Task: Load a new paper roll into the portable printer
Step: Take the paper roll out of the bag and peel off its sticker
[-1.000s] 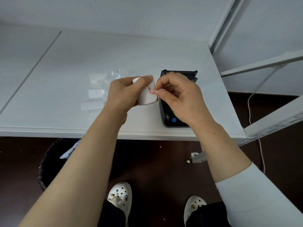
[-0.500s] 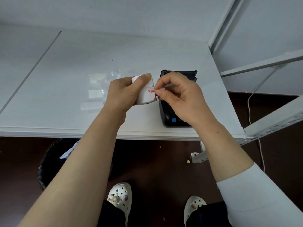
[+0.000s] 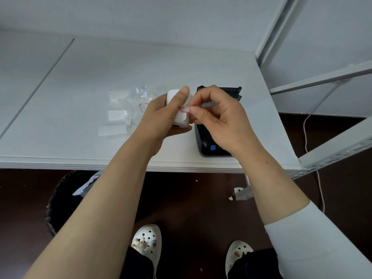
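**Head view: both hands on the paper roll above the desk**

Head camera looks down on a white flat-topped desk (image 3: 80,97), with both bare forearms reaching in from below. The left hand (image 3: 161,115) holds a small white cylindrical paper roll (image 3: 177,109) upright in the air over the desk, the thumb laid up across the roll's front and the other fingers curled round behind and beneath it, so the fingers are closed firmly about the roll. Its dark core opening shows at the lower end. The right hand (image 3: 219,121) sits just beside the roll on its right, thumb and forefinger pressed together on a small white sticker tab with a red outline (image 3: 185,109) at the roll's loose edge; the tab is partly lifted off the paper. The remaining fingers of that hand are bent loosely inward.

Directly beneath and behind the right hand's fingers lies a black portable printer with a blue button (image 3: 213,146) on the desk, its lid raised at the far end; most of its body is hidden by the hand. Left of the left hand's fingers, on the desk, lie a crumpled clear plastic wrapper (image 3: 138,101) and several white paper strips (image 3: 112,130).

Below the desk edge, a dark brown floor (image 3: 191,198) shows a pair of white perforated clogs (image 3: 148,242) and a black round bin (image 3: 60,202) under the left forearm. A white metal shelf frame (image 3: 332,150) stands right of the right hand
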